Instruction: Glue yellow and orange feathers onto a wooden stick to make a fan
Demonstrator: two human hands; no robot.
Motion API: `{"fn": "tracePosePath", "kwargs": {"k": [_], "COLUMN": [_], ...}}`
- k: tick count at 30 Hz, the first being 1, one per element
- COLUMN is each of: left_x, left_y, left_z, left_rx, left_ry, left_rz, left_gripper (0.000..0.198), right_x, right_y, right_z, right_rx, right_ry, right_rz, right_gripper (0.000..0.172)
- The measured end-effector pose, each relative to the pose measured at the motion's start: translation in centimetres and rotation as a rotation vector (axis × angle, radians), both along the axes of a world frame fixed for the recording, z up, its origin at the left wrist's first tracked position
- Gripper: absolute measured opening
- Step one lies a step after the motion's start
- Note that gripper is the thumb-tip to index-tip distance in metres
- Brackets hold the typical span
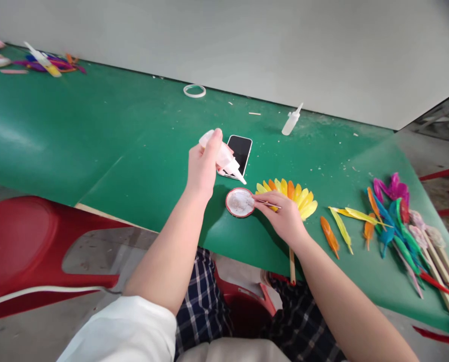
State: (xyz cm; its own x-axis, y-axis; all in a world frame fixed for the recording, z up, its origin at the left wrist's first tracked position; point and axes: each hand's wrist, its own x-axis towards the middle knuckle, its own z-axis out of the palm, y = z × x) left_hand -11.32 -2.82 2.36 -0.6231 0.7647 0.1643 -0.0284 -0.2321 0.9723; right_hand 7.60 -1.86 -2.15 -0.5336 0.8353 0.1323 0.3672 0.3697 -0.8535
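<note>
My left hand (205,163) is closed round a white squeeze bottle (227,160), tilted so its nozzle points down and right, just above a small round dish (240,202) with a red rim and a whitish inside. In my right hand (282,216) is a thin pair of tweezers (268,204), gripped at the dish's right edge; its tips are hard to make out. Partly hidden behind that hand lies a fan of yellow and orange feathers (306,201), its wooden handle (292,266) reaching toward the table's front edge.
A phone (241,151) lies beyond the dish. Another squeeze bottle (292,120) and a white ring (194,91) are farther back. Loose coloured feathers (386,221) and wooden-handled sticks (435,251) cover the right end of the green table (133,125). Red stool (16,236) at left.
</note>
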Motion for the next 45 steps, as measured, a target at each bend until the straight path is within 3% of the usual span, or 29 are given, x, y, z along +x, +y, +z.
{"fn": "tracePosePath", "kwargs": {"k": [4, 17, 39, 45], "left_x": [-0.2, 0.1, 0.0, 0.2], "left_y": [0.1, 0.2, 0.2, 0.1], "left_z": [-0.1, -0.1, -0.4, -0.1], "left_rx": [0.017, -0.004, -0.037, -0.045], "left_ry": [-0.031, -0.041, 0.053, 0.008], "left_rz": [0.003, -0.021, -0.056, -0.031], "left_gripper": [0.047, 0.045, 0.045, 0.044], "right_x": [-0.1, -0.3, -0.6, -0.5], "right_y": [0.0, -0.2, -0.4, -0.4], "right_z": [-0.3, -1.2, -0.7, -0.6], "right_rx": [0.100, 0.082, 0.156, 0.099], "right_ry": [-0.017, -0.103, -0.129, -0.095], "right_rz": [-0.017, -0.029, -0.020, -0.028], "right_gripper": [0.015, 0.017, 0.016, 0.017]}}
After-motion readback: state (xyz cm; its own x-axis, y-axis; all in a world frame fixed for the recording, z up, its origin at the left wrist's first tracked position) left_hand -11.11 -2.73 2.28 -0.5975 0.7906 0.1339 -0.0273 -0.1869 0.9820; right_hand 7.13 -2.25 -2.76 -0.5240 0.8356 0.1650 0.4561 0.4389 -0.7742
